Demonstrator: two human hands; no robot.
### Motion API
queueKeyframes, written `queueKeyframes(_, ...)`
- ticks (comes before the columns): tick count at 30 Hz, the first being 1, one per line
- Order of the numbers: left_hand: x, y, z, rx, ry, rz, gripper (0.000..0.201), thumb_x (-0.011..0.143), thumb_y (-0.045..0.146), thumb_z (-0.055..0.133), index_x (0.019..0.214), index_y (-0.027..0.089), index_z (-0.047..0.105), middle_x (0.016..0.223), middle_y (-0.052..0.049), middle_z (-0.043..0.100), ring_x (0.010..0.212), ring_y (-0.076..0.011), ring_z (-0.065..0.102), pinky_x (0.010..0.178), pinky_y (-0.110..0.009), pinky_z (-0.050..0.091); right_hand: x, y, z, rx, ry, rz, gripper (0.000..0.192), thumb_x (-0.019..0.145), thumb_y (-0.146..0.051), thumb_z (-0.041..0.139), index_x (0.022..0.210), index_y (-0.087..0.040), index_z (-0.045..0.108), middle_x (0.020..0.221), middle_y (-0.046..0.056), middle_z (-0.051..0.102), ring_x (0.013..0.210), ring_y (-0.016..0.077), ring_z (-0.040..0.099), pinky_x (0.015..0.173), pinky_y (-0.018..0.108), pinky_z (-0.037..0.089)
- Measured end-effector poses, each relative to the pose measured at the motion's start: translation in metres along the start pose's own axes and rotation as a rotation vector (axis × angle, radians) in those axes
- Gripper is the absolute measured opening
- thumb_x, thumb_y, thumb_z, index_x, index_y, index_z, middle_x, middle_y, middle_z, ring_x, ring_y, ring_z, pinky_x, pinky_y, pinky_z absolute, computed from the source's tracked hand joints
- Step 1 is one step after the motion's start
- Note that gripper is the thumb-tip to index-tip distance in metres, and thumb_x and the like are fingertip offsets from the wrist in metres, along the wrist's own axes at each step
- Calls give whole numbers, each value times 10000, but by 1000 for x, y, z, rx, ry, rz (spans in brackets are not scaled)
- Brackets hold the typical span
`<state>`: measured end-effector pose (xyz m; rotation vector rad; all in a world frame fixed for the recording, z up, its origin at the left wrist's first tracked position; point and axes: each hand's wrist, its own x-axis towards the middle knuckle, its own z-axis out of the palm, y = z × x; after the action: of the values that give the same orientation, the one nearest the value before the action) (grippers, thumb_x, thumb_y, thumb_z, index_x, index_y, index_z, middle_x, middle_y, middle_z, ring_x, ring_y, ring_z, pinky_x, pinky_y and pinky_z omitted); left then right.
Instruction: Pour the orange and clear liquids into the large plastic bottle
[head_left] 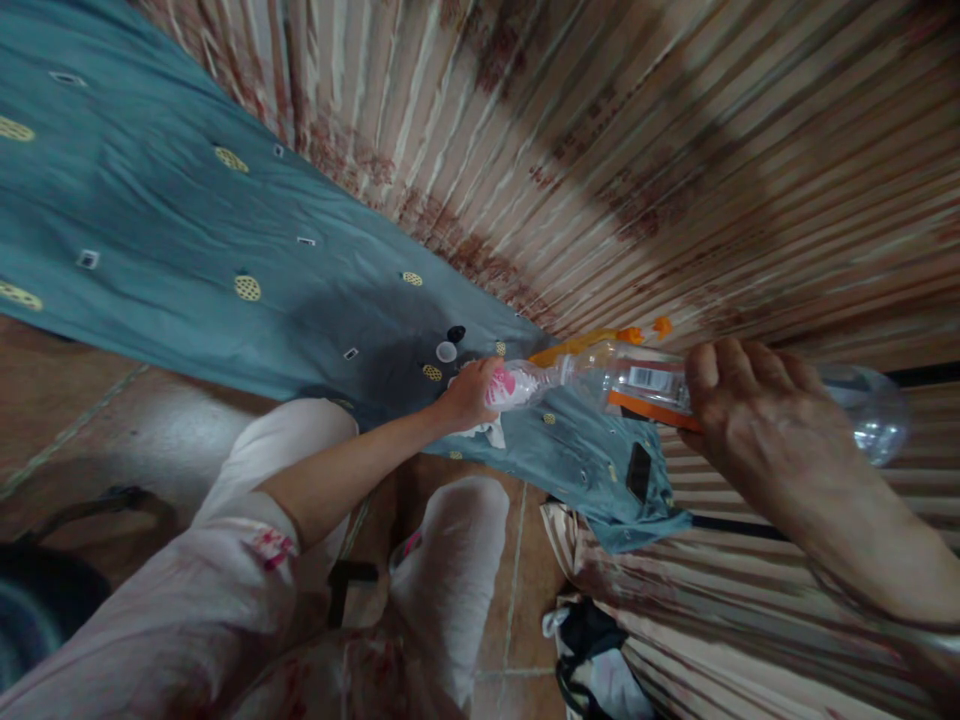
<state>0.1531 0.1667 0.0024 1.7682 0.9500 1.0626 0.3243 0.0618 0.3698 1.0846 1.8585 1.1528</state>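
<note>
Item, nearest: pale trousered knees of the wearer over a brown tiled floor (90, 420), with a dark bundle (592, 650) lying low beside them. Item: right hand (750, 420), close to the camera, its grip curled over the upper side of a clear plastic bottle with an orange-and-white label (645, 385); the fingers drape on the barrel, but how far they wrap beneath cannot be told. The bottle lies roughly level in the air, base toward the right edge, neck toward the left. Item: left hand (472, 392), arm outstretched, grip closed about a small pink-and-white crumpled piece (510, 385) pressed right at the bottle's neck end; what that piece is cannot be made out. Judged step: work at the bottle's mouth, both hands engaged; any further move would call for the right hand to hold the barrel steady. Item, beneath: teal cloth with yellow round motifs (187, 230), spread over a striped brown-and-cream bedcover (675, 150). Item, just beyond the left hand: one white round cap (446, 351) and one black round cap (456, 333), resting on the teal cloth, side by side.
</note>
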Motion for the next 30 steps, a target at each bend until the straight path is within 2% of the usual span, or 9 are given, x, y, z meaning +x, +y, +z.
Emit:
queueKeyframes(5, 0, 6, -2, 5, -12, -17, 956, 722, 126, 1045, 1623, 227, 743, 1586, -170, 880, 1467, -455, 864, 1302, -601, 736, -9, -7, 10, 3, 34, 41, 160, 1163, -77, 626, 1229, -76, 771, 1066, 205, 815, 1001, 362, 784, 912, 414, 559)
queueKeyframes(8, -1, 8, -3, 29, -31, -39, 987, 739, 120, 1036, 1669, 194, 713, 1658, -208, 855, 1517, -474, 847, 1313, -610, 727, -21, -8, 26, 114, 50, 65, 92, 1128, -152, 721, 1220, -161, 724, 1030, 171, 804, 970, 372, 764, 890, 418, 553)
queueKeyframes(12, 0, 7, -6, 14, -37, -14, 1010, 742, 158, 1046, 1690, 207, 702, 1707, -214, 839, 1566, -479, 835, 1366, -638, 702, -40, -9, 56, 370, 25, 43, 234, 1094, -323, 810, 1251, -257, 649, 1085, 177, 829, 985, 424, 779, 856, 450, 553)
queueKeyframes(14, 0, 5, -6, 0, -27, 10, 996, 741, 165, 1036, 1682, 212, 711, 1703, -210, 845, 1571, -476, 837, 1389, -648, 690, -48, -16, 70, 450, 39, 82, 229, 1132, -412, 772, 1248, -266, 639, 1056, 164, 835, 952, 417, 803, 835, 446, 566)
queueKeyframes(17, -1, 2, -7, -9, -13, 17, 969, 744, 165, 1011, 1669, 211, 724, 1682, -210, 858, 1552, -472, 850, 1381, -649, 700, -55, -33, 85, 554, 50, 129, 339, 1146, -525, 770, 1290, -242, 650, 1027, 169, 846, 912, 407, 831, 798, 441, 601)
queueKeyframes(22, 0, -1, -6, -5, -24, -6, 998, 722, 181, 1001, 1678, 218, 717, 1700, -215, 855, 1582, -479, 838, 1400, -669, 689, -58, -59, 104, 742, 14, 224, 483, 1078, -621, 848, 1323, -238, 684, 1025, 170, 881, 883, 414, 872, 745, 448, 647)
queueKeyframes(26, 0, -2, -8, 9, -45, -33, 1022, 711, 182, 979, 1695, 213, 707, 1757, -229, 826, 1632, -489, 814, 1438, -677, 660, -58, -70, 118, 905, -35, 313, 615, 973, -627, 920, 1408, -235, 731, 1062, 172, 928, 925, 440, 921, 755, 479, 704)
queueKeyframes(30, -2, -3, -10, 20, -69, -29, 1054, 713, 163, 975, 1727, 211, 693, 1844, -242, 772, 1729, -496, 751, 1498, -687, 610, -58, -79, 130, 991, -39, 356, 727, 938, -606, 911, 1538, -234, 736, 1172, 186, 966, 998, 457, 957, 814, 520, 754)
